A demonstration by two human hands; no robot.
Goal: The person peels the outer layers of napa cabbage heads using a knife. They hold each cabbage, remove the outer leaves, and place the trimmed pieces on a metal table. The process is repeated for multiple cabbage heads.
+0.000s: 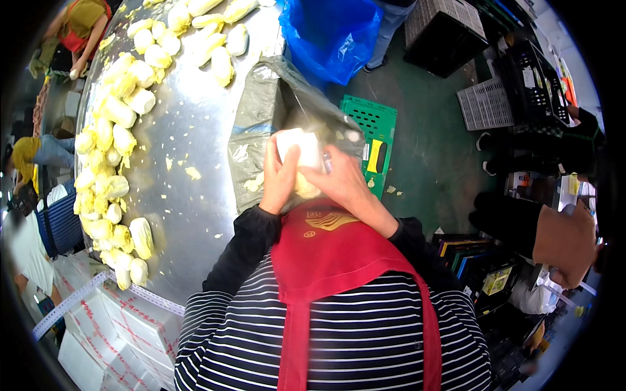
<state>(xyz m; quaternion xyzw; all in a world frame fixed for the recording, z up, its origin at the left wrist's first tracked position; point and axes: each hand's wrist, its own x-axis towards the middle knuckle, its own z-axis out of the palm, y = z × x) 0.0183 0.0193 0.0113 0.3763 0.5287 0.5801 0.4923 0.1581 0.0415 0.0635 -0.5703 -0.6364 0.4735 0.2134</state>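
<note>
Close to my chest, my left hand and my right hand hold a pale, overexposed napa cabbage between them, over a grey plastic bag that hangs at the table's edge. The cabbage's details are washed out by glare. Below my fingers shows a yellowish leafy piece; whether it belongs to the held cabbage I cannot tell. Many trimmed napa cabbages lie in a curved band along the far side of the metal table, with leaf scraps scattered on its surface.
Beyond the grey bag hangs a blue plastic bag. A green plastic crate stands on the floor to the right. White foam boxes are at lower left. Stacked crates and several people are around the work area.
</note>
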